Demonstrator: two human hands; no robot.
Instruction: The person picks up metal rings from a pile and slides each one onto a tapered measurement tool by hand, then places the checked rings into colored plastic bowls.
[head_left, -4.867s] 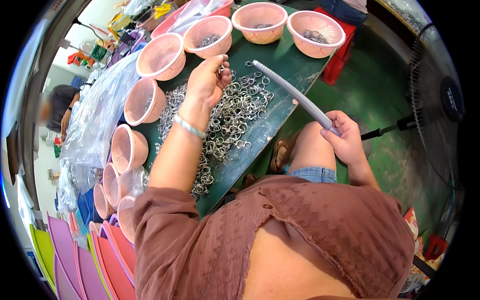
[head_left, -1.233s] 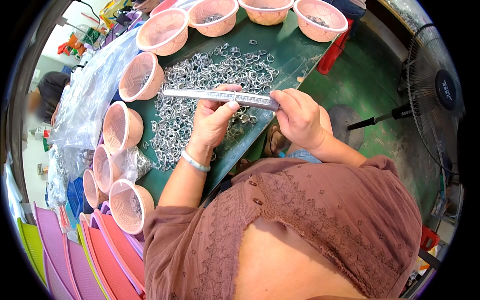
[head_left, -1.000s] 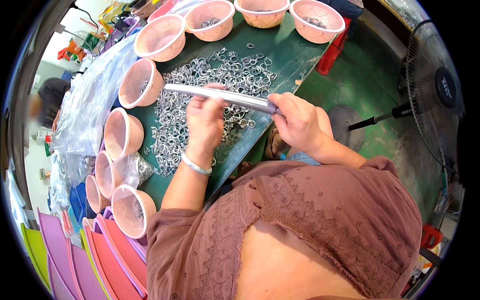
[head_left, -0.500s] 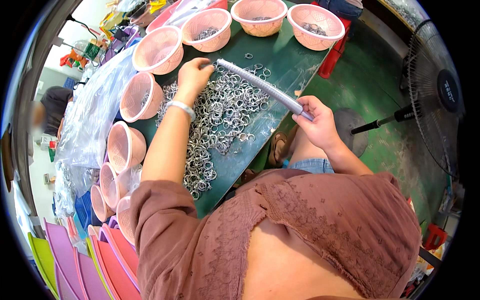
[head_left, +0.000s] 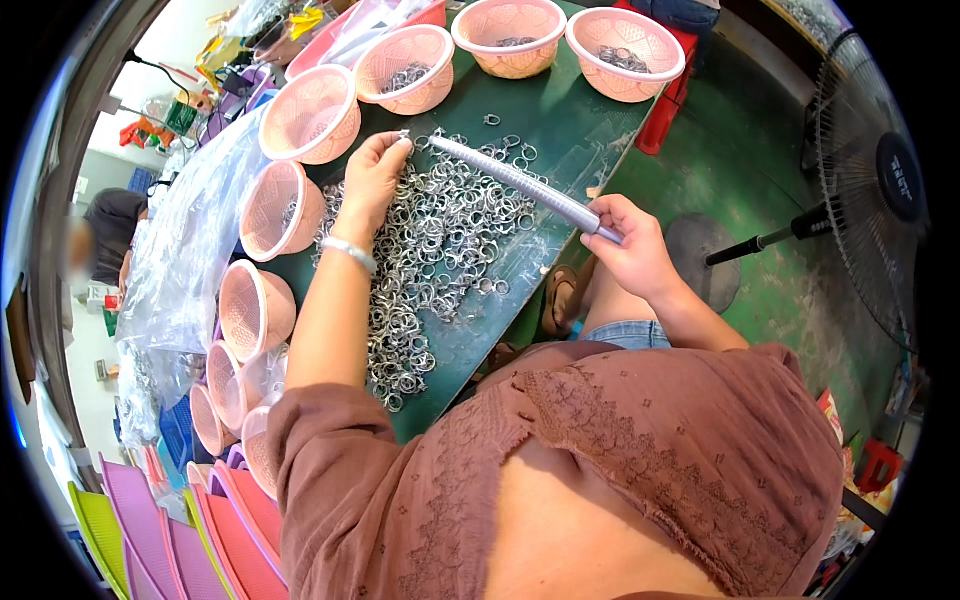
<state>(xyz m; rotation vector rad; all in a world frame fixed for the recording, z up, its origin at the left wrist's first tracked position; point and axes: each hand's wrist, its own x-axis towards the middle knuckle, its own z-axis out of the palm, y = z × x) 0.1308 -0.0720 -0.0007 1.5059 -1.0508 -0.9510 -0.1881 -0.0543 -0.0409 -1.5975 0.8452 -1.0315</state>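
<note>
My right hand [head_left: 634,240] is closed round the thick end of a grey tapered ring mandrel [head_left: 515,180], which points up and left across the table. A small silver ring [head_left: 404,134] shows at the fingertips of my left hand [head_left: 374,178], pinched between thumb and finger just left of the mandrel's thin tip. Beneath both lies a wide heap of silver rings [head_left: 440,240] on the green table [head_left: 470,340]. No ring can be made out on the mandrel's shaft.
Pink baskets [head_left: 405,70] curve along the table's far and left sides, several with rings inside. A clear plastic sheet [head_left: 180,240] lies at left. Purple, red and green plastic trays [head_left: 150,520] stand lower left. A black fan [head_left: 870,190] is at right; another person [head_left: 110,230] is far left.
My left hand has shifted slightly down and left, and a ring now shows at its fingertips. The right hand keeps the mandrel nearly still. The whole view has shifted a little.
</note>
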